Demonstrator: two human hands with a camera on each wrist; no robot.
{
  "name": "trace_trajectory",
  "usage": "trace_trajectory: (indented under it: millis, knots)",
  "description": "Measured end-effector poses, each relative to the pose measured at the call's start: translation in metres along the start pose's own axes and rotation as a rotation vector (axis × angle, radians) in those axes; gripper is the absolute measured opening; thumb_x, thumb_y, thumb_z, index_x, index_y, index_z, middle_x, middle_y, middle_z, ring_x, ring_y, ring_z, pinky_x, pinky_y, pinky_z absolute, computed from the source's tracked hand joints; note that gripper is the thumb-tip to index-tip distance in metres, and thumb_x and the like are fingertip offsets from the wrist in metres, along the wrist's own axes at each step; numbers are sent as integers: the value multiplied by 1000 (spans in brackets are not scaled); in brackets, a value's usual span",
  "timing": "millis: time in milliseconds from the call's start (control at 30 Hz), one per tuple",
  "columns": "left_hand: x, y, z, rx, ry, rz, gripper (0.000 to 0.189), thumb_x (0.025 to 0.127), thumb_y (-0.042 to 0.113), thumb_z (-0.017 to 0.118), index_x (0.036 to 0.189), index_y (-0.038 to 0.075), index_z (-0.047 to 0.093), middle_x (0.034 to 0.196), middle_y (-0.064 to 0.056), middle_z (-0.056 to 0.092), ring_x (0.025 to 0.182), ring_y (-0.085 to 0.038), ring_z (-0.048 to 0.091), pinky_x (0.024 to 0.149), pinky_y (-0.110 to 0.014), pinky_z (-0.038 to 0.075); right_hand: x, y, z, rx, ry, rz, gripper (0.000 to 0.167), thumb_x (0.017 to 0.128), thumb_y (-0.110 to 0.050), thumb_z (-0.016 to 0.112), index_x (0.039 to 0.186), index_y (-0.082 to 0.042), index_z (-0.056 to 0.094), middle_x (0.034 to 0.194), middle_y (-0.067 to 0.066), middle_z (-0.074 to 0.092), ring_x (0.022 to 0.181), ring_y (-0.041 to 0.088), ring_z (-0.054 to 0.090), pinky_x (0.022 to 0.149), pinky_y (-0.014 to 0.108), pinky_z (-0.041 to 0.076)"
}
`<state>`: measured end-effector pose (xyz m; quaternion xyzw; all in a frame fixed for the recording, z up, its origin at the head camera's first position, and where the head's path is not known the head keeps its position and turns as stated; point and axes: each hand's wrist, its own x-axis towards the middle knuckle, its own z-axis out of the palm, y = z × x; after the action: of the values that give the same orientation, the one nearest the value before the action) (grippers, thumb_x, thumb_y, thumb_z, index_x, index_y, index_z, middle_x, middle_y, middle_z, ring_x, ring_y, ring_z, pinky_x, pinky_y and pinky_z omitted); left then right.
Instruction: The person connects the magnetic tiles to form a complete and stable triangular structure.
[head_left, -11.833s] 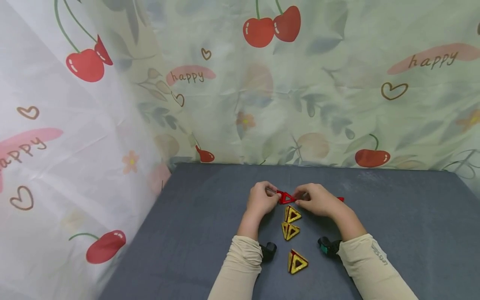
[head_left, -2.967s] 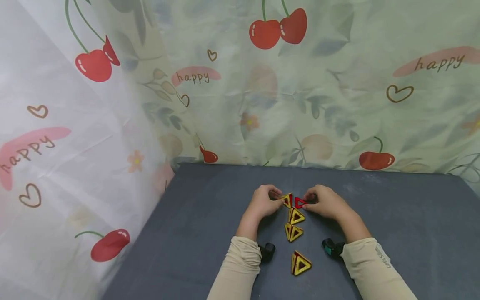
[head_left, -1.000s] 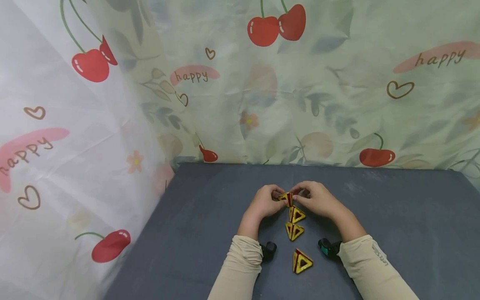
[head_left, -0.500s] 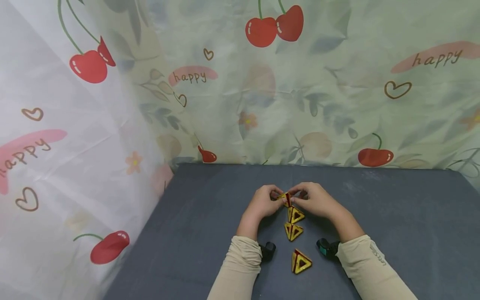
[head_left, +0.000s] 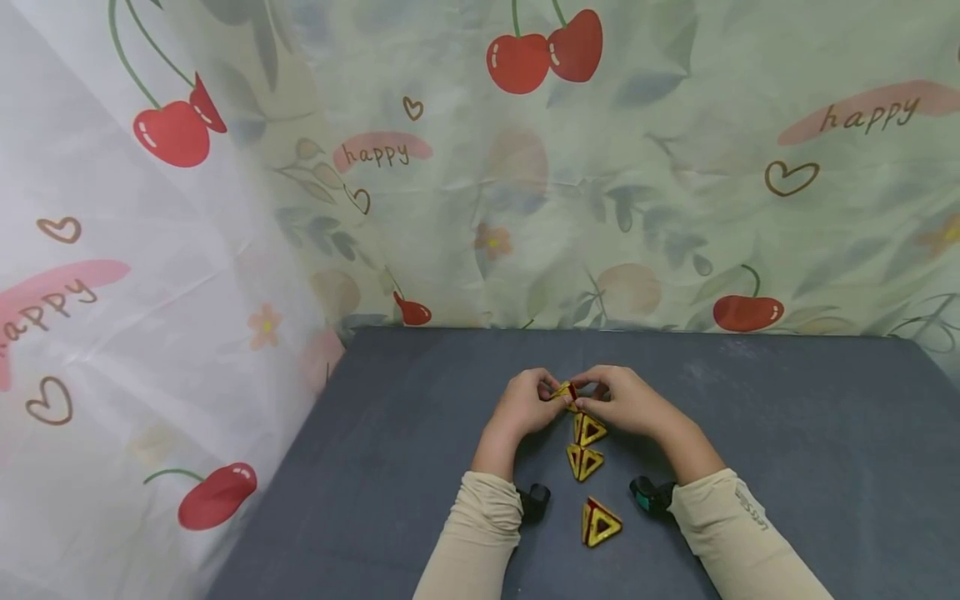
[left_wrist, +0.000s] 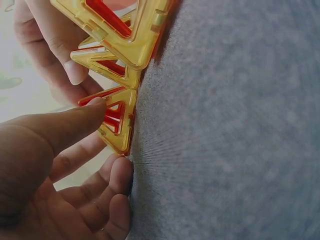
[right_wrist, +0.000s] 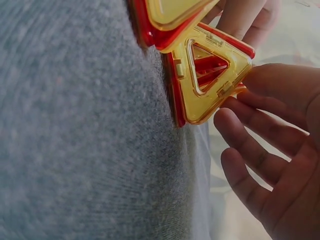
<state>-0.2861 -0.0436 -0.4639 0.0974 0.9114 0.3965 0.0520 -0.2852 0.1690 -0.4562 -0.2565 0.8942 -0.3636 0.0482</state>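
Note:
Both hands meet at the farthest of several small pyramids built from yellow and red triangular magnetic tiles. My left hand (head_left: pixel 525 406) pinches this far pyramid (head_left: pixel 564 390) from the left. In the left wrist view its thumb lies on a yellow tile (left_wrist: pixel 131 112), the other fingers around the lower corner. From the right, my right hand (head_left: pixel 626 402) pinches the same pyramid. The right wrist view shows the thumb and a finger at the corner of its yellow face (right_wrist: pixel 189 102), other fingers spread. Fingers partly hide the pyramid in the head view.
Toward the person, a second pyramid (head_left: pixel 596 432) stands close to the far one, and a third pyramid (head_left: pixel 592 467) adjoins it. A fourth pyramid (head_left: pixel 609 535) sits apart, nearer, between the forearms. Grey cloth (head_left: pixel 390 467) covers the table, with a cherry-print curtain (head_left: pixel 450 208) behind.
Red tiles were between the hands at first. Three seconds ago the right hand held a red triangle apart from the yellow ones; now it is against the far pyramid, with both hands closer together.

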Motion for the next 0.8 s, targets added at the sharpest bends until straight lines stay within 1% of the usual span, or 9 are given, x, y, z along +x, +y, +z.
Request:
trace_trajectory:
  millis: [167, 300, 400, 567, 700, 800]
  knots:
    - [0, -1, -1, 2, 3, -7, 24, 99, 32, 78, 109, 11, 73, 93, -4, 64, 75, -17, 58, 65, -30, 46, 1, -2, 0, -5, -12, 0, 35, 105, -11, 65, 139, -1, 68, 135, 20, 69, 105, 27, 72, 84, 41, 60]
    - [0, -2, -1, 3, 1, -15, 25, 99, 33, 79, 107, 10, 73, 89, -4, 63, 71, -17, 57, 62, -29, 45, 2, -3, 2, -24, -18, 10, 35, 107, -6, 60, 140, -3, 67, 137, 20, 68, 106, 27, 70, 83, 40, 57]
    - [1, -2, -1, 0, -1, -17, 26, 98, 34, 79, 107, 11, 73, 92, -4, 65, 74, -17, 59, 64, -30, 47, 2, -3, 1, -31, -9, 22, 34, 107, -5, 59, 140, -4, 68, 137, 19, 68, 108, 29, 69, 84, 42, 57]
    - [1, -3, -2, -19, -17, -17, 26, 98, 33, 78, 112, 11, 73, 100, -6, 68, 81, -18, 63, 70, -34, 52, -3, -2, 0, -23, 22, 48, 30, 108, -11, 59, 136, -5, 70, 133, 17, 70, 108, 30, 69, 87, 46, 58]
    - [-2, -4, -4, -14, -29, -11, 27, 99, 32, 78, 115, 11, 73, 103, -8, 69, 83, -18, 64, 73, -36, 54, -12, 1, -3, -57, 67, 58, 28, 108, -15, 61, 132, -4, 72, 129, 15, 72, 104, 27, 69, 84, 46, 58]
    - [-4, -1, -9, -9, -34, 7, 28, 100, 33, 77, 116, 11, 74, 107, -8, 70, 88, -19, 65, 76, -38, 56, -21, 3, -11, -89, 111, 63, 26, 107, -15, 63, 128, -4, 74, 125, 13, 73, 100, 24, 69, 83, 45, 58]
